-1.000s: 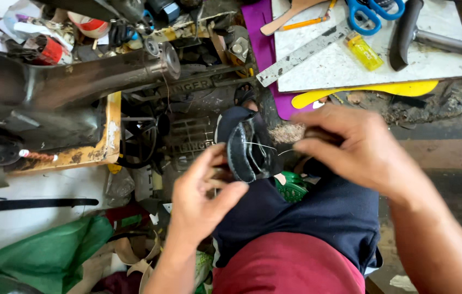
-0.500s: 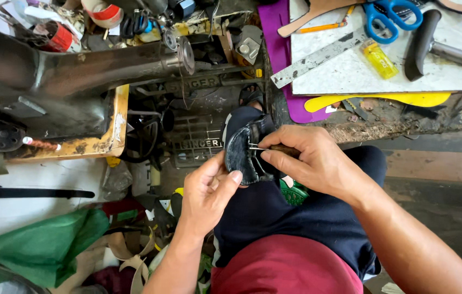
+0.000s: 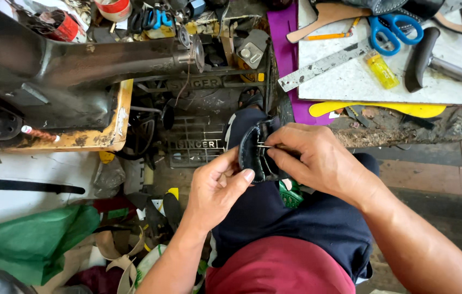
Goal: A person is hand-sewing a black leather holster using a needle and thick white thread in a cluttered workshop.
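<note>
Head view: left hand [image 3: 217, 188] is gripping a black leather piece [image 3: 254, 152] over the lap, fingers closed on its lower edge, thumb pressing its face. Right hand [image 3: 315, 158] is pinching a thin needle [image 3: 263, 146] against the leather, fingers tight on it. Black sewing machine [image 3: 78, 71] is sitting upper left. Blue scissors [image 3: 391, 30], metal ruler [image 3: 323, 65] and yellow lighter [image 3: 381, 69] are lying on the white tabletop [image 3: 361, 90], upper right.

left hand [image 3: 217, 188]: fingers curled, thumb out | right hand [image 3: 312, 158]: fingertips pinched together | hands touching over lap
</note>
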